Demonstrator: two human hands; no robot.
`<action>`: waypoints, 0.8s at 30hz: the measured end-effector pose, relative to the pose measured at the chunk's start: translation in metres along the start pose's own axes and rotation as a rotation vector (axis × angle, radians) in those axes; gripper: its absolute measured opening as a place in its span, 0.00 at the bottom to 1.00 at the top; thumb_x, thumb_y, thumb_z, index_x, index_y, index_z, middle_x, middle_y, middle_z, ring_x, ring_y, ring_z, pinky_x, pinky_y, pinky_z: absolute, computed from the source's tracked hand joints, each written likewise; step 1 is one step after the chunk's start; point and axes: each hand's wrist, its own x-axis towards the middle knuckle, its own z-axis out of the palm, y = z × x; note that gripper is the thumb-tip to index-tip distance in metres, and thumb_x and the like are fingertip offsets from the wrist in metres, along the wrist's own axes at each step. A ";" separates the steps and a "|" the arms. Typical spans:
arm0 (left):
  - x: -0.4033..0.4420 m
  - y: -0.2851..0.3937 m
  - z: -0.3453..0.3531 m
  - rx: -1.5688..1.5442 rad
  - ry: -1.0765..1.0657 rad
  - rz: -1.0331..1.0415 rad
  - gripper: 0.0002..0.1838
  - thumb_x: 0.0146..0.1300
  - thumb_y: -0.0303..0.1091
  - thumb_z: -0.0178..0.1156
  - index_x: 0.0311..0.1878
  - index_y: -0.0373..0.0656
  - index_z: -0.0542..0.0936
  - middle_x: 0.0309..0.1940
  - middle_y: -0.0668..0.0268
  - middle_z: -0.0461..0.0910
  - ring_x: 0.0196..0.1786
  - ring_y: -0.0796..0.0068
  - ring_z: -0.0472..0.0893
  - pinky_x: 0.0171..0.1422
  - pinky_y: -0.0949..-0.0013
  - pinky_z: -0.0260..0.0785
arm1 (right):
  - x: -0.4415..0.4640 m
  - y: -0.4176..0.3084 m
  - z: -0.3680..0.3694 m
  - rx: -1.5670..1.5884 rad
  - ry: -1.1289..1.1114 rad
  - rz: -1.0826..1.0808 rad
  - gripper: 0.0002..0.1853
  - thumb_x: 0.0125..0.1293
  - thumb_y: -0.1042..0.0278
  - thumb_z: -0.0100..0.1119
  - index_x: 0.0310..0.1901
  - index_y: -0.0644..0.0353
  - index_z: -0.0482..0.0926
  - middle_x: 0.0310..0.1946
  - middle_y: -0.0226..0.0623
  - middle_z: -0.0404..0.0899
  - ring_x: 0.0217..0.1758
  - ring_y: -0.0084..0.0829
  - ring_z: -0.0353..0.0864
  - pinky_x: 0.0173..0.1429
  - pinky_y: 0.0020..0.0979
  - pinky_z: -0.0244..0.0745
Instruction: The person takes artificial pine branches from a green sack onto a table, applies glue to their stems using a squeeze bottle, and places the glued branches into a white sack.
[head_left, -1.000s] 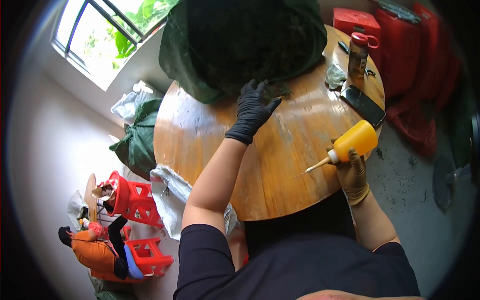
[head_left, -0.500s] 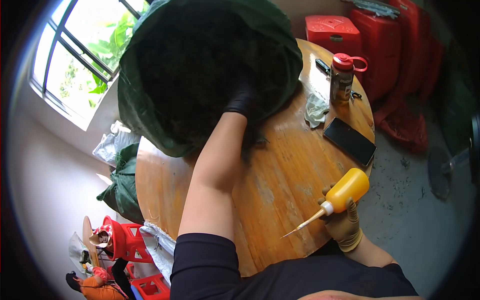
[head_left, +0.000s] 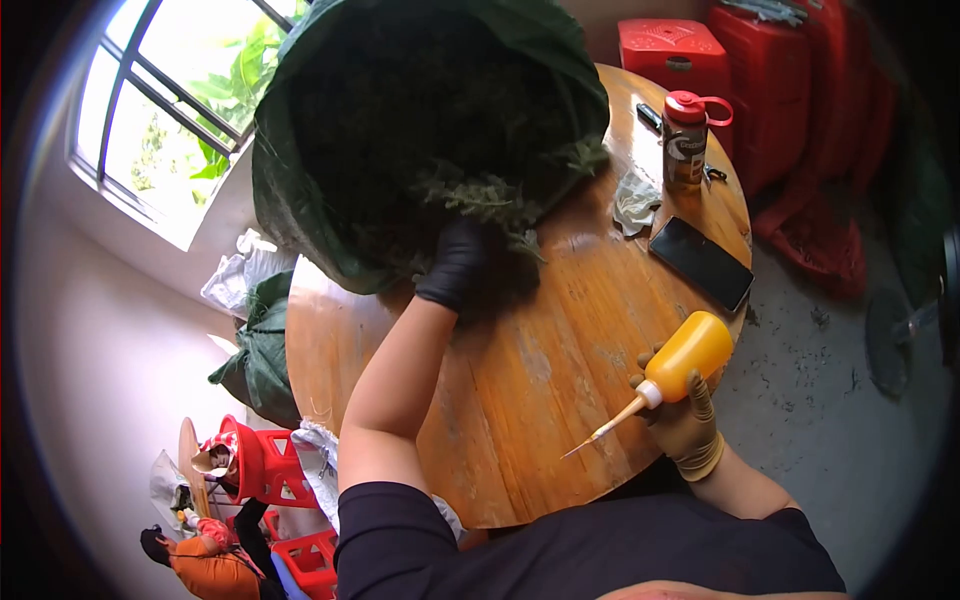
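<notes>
A big dark green sack (head_left: 275, 190) lies on its side on the wooden table, its wide mouth facing me and its inside in deep shadow. At the lower rim of that mouth is my left hand (head_left: 460, 265), in a black glove, closed at a bunch of green leafy sprigs (head_left: 485, 198); its fingertips are lost in the dark. In a tan glove, my right hand (head_left: 690, 430) grips a yellow squeeze bottle (head_left: 690, 350) at the table's right edge. The bottle's long thin nozzle (head_left: 612, 425) points down and left over the table.
On the round table (head_left: 540, 400) stand or lie a red-capped drink bottle (head_left: 685, 145), a black phone (head_left: 702, 262) and a crumpled wrapper (head_left: 636, 203). Red stools (head_left: 672, 55) stand behind. At lower left, a person in orange (head_left: 215, 570) is near red chairs (head_left: 275, 465).
My left hand has drawn back from deep inside the sack toward me, bringing leafy sprigs to the opening. The right hand keeps hold of the squeeze bottle, nearly still.
</notes>
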 end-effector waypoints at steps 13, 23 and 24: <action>-0.165 0.074 -0.117 0.184 -0.323 0.178 0.39 0.51 0.44 0.73 0.68 0.47 0.73 0.67 0.53 0.71 0.71 0.44 0.65 0.78 0.48 0.54 | -0.003 0.005 -0.006 -0.020 -0.120 -0.049 0.31 0.68 0.47 0.64 0.62 0.61 0.70 0.57 0.45 0.77 0.57 0.39 0.83 0.56 0.39 0.85; -0.259 0.078 -0.154 0.073 -0.442 -0.205 0.20 0.54 0.42 0.71 0.47 0.40 0.85 0.40 0.52 0.85 0.44 0.50 0.84 0.52 0.57 0.75 | -0.006 0.008 -0.007 -0.063 -0.187 -0.100 0.28 0.70 0.49 0.63 0.62 0.59 0.69 0.57 0.44 0.78 0.56 0.37 0.83 0.56 0.36 0.86; -0.269 0.075 -0.156 0.032 -0.555 -0.304 0.18 0.54 0.42 0.70 0.44 0.39 0.86 0.39 0.52 0.86 0.43 0.51 0.84 0.51 0.57 0.76 | -0.005 0.008 -0.008 -0.051 -0.190 -0.098 0.28 0.70 0.50 0.63 0.63 0.59 0.69 0.57 0.43 0.78 0.56 0.36 0.82 0.57 0.35 0.86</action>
